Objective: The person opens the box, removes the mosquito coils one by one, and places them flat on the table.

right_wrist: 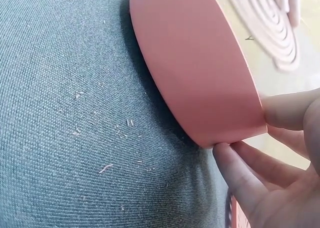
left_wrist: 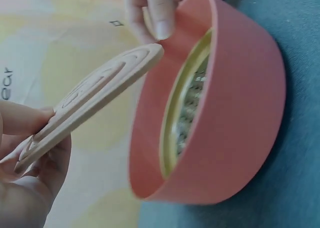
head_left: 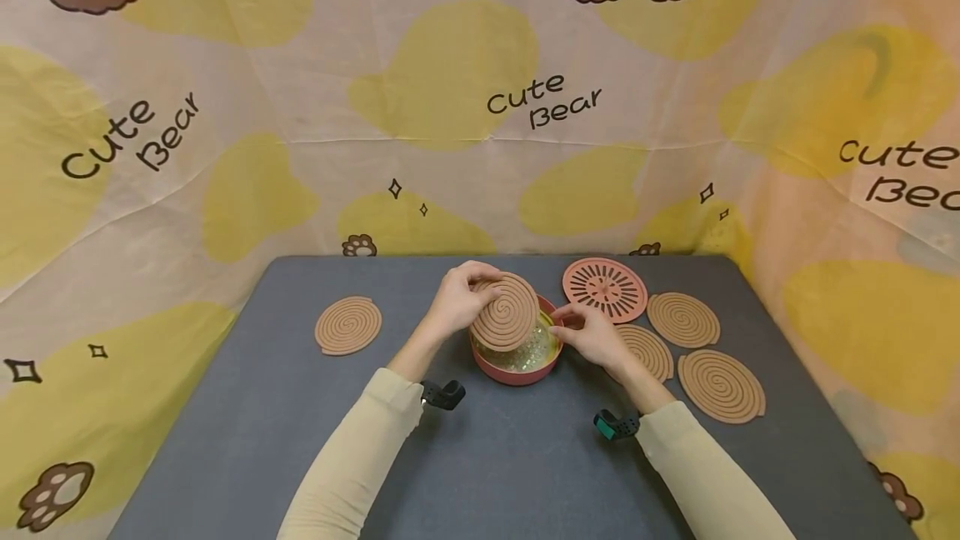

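Observation:
My left hand pinches a flat brown mosquito coil by its edge, thumb on one face and fingers behind. The coil is tilted above a round pink mosquito coil holder, apart from it in the left wrist view. Inside the holder sits a gold-rimmed insert with a glittery, textured surface. My right hand grips the holder's right wall, thumb at the rim and fingers against the outside. The coil hides part of the holder's opening.
A pink slotted lid lies behind my right hand. To the right are more mosquito coils, one coil partly under my right arm. Another coil lies at the left. Patterned cloth hangs behind the grey table.

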Action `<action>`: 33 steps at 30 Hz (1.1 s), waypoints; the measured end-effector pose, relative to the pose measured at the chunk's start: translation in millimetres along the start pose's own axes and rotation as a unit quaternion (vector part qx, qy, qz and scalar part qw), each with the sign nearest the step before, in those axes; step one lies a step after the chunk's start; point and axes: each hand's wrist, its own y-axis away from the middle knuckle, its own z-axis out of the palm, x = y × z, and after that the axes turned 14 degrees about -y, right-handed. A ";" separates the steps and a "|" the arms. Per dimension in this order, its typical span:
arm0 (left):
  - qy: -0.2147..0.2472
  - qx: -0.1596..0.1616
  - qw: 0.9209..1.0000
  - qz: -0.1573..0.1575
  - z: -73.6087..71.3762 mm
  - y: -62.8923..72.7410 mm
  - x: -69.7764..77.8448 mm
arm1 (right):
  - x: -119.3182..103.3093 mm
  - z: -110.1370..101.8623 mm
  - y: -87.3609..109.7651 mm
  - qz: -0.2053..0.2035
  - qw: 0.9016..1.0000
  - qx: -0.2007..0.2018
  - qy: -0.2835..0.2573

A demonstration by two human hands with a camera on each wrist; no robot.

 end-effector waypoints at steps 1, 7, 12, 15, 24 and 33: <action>0.002 0.004 1.000 0.000 -4.1 0.3 0.9 | -1.0 -0.2 0.2 0.001 1.000 0.000 0.000; 0.020 0.022 0.999 -0.012 -26.3 3.1 1.9 | -4.2 -0.7 0.2 0.001 1.000 0.001 0.004; 0.029 0.048 0.998 -0.025 -40.9 5.1 -2.9 | -3.0 -1.2 -0.4 0.003 1.000 0.002 0.007; 0.037 0.069 0.997 -0.027 -51.0 6.6 -8.0 | -2.3 -1.3 -0.1 0.005 1.000 0.004 0.009; 0.049 0.138 0.986 -0.077 -75.1 16.8 -37.0 | -2.0 -0.6 -0.1 0.005 1.000 -0.002 0.004; 0.083 0.136 0.970 -0.184 -69.4 33.8 -77.4 | -0.3 -0.3 0.1 0.008 1.000 -0.009 -0.005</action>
